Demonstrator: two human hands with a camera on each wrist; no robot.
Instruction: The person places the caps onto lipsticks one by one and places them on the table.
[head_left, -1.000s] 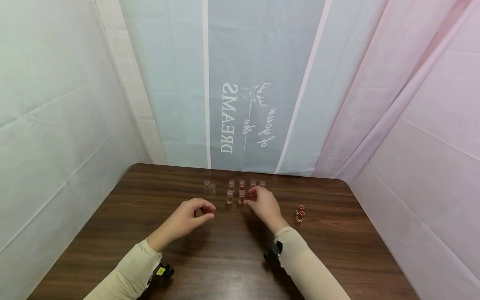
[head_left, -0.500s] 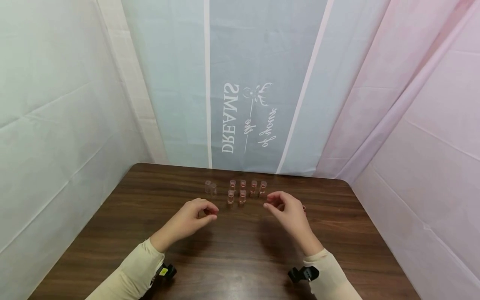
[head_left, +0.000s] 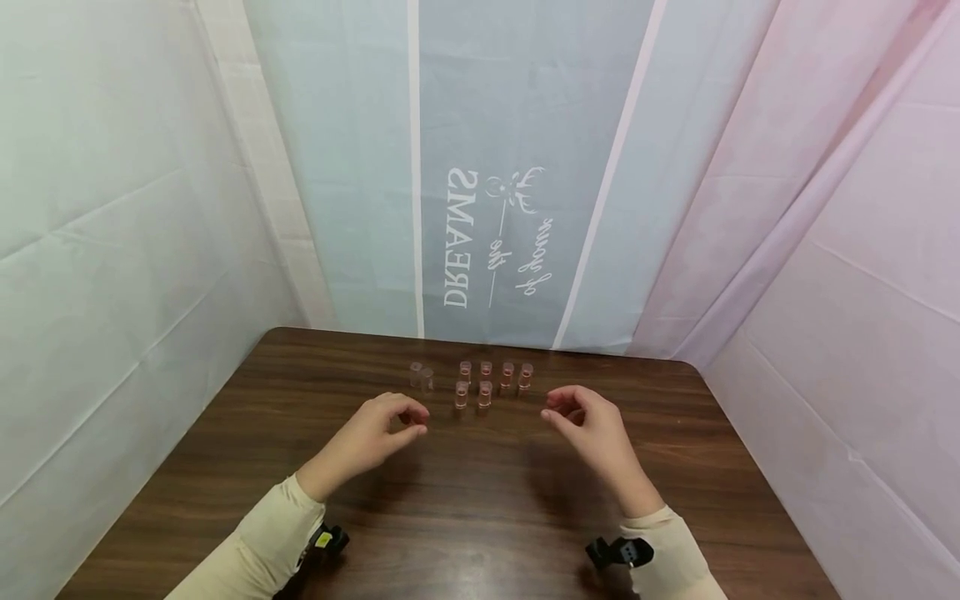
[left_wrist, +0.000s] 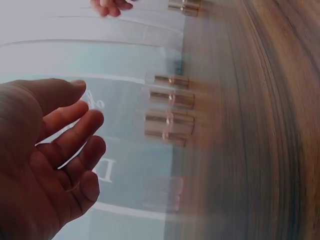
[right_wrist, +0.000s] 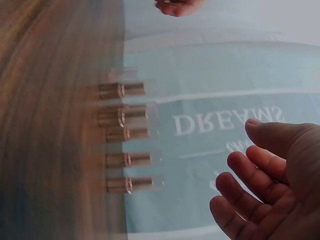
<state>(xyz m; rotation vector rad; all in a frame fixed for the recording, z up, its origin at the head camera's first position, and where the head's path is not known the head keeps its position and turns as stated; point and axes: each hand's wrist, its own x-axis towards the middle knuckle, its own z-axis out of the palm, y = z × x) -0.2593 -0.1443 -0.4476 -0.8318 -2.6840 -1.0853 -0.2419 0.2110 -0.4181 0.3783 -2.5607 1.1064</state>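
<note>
Fingers [left_wrist: 92, 147] on both your hands are curving loosely, thumbs apart from fingertips, and are holding nothing. Your left hand [head_left: 367, 433] is hovering near and left of the gold-toned tubes [head_left: 462, 397]; your right hand [head_left: 594, 427] is hovering near and right of them. Six tubes are standing upright toward the far edge of the tabletop [head_left: 465, 508], two in front of a row of four. Because they are standing so closely, a hand coming in low could be tipping a neighbour, likeliest the near pair. Two clear pieces [head_left: 427, 381] are sitting farther left; being faint against the tabletop, they could be getting swept aside unseen. More tubes [left_wrist: 184, 9], it seems, are showing farther right only in the left wrist view; your right hand is probably hiding them from your head camera, so careless backing could be toppling them.
</note>
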